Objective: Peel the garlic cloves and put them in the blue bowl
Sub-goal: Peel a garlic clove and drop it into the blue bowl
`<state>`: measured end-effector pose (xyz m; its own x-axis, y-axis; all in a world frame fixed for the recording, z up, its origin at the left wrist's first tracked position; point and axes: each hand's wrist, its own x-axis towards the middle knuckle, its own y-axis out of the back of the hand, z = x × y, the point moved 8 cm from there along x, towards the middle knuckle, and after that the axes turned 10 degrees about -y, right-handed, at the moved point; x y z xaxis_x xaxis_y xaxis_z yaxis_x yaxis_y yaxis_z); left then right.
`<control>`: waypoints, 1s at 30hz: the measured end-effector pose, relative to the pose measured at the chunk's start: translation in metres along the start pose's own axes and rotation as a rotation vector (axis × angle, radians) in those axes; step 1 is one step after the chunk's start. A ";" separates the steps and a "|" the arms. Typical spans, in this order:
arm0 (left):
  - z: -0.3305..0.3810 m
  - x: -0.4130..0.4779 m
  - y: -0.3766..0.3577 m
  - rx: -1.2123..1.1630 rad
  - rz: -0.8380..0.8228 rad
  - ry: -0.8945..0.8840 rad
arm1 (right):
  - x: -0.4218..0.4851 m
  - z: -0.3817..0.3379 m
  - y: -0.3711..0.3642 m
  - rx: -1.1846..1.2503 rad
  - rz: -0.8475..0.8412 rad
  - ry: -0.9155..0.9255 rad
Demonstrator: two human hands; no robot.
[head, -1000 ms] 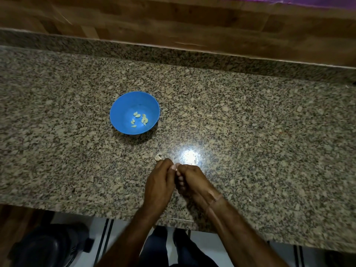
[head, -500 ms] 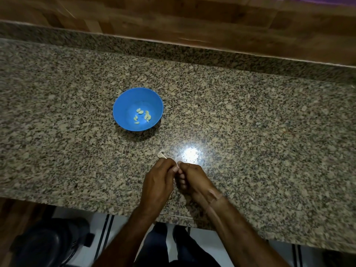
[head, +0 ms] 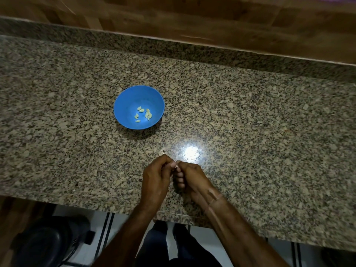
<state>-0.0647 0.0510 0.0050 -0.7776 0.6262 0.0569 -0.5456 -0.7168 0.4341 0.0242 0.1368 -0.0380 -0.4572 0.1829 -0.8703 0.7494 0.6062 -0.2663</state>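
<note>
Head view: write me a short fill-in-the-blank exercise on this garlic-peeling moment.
1. The peeled cloves lie inside a bowl whose colour is ____.
2. The bowl stands to the ____ of the light glare on the counter.
3. The left hand and right hand pinch one garlic clove; ____ hand touches the bowl.
Missing: blue; left; neither.

Single head-worn wide-angle view, steeply downward and forward, close above the granite counter point(head: 250, 122), near its front edge

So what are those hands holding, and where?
Likely a garlic clove, pinched between fingertips of the left hand and right hand; which part is hidden.
</note>
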 end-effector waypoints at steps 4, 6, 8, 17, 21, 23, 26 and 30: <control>-0.022 -0.004 -0.008 -0.283 -0.039 0.254 | -0.011 -0.018 0.007 -0.319 0.157 0.338; -0.031 -0.008 -0.016 -0.441 -0.033 0.442 | -0.022 -0.029 0.007 -0.564 0.272 0.604; -0.036 -0.012 -0.022 -0.548 -0.022 0.579 | -0.024 -0.032 0.004 -0.664 0.304 0.727; -0.032 -0.007 -0.006 -0.338 0.121 0.427 | -0.026 -0.038 0.012 -0.578 0.169 0.671; -0.029 -0.007 -0.001 -0.320 0.166 0.398 | -0.029 -0.044 0.011 -0.582 0.152 0.624; -0.027 -0.006 0.000 -0.319 0.175 0.383 | -0.030 -0.046 0.010 -0.608 0.153 0.619; -0.019 -0.006 0.004 -0.289 0.174 0.357 | -0.031 -0.048 0.009 -0.611 0.119 0.598; -0.014 -0.005 0.007 -0.213 0.136 0.310 | -0.034 -0.048 0.009 -0.613 0.134 0.609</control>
<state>-0.0689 0.0389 -0.0050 -0.8871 0.4220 -0.1867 -0.4580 -0.8549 0.2438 0.0238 0.1732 0.0084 -0.6913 0.5577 -0.4595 0.5056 0.8276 0.2438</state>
